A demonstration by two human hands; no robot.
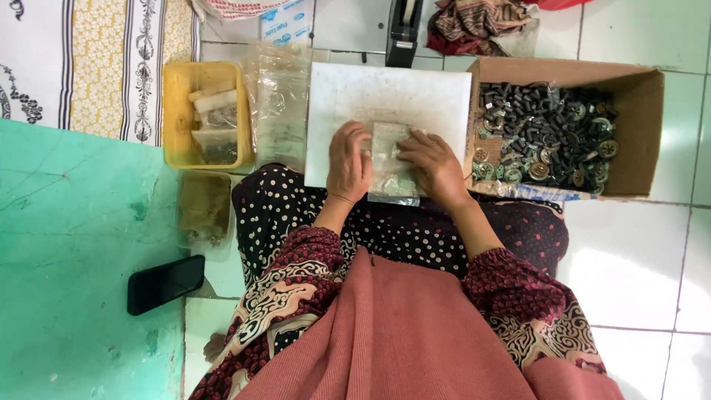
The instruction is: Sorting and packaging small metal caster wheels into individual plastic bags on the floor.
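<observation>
Centrally, 2 hands, left hand (349,164) and right hand (437,167), flat, ungrasping, on clear packet (390,159).

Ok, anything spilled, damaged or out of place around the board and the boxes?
Nothing spilled. The white board is grimy mid-surface, and the cardboard box of small parts has a worn near edge. Both hands rest flat on a clear plastic bag.

Clear glossy plastic bag (392,159), matt smudged white board (385,92), brown cardboard box (641,111)

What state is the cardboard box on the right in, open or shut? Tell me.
Open. The cardboard box has no lid over it, and its pile of small dark parts shows from above.
</observation>
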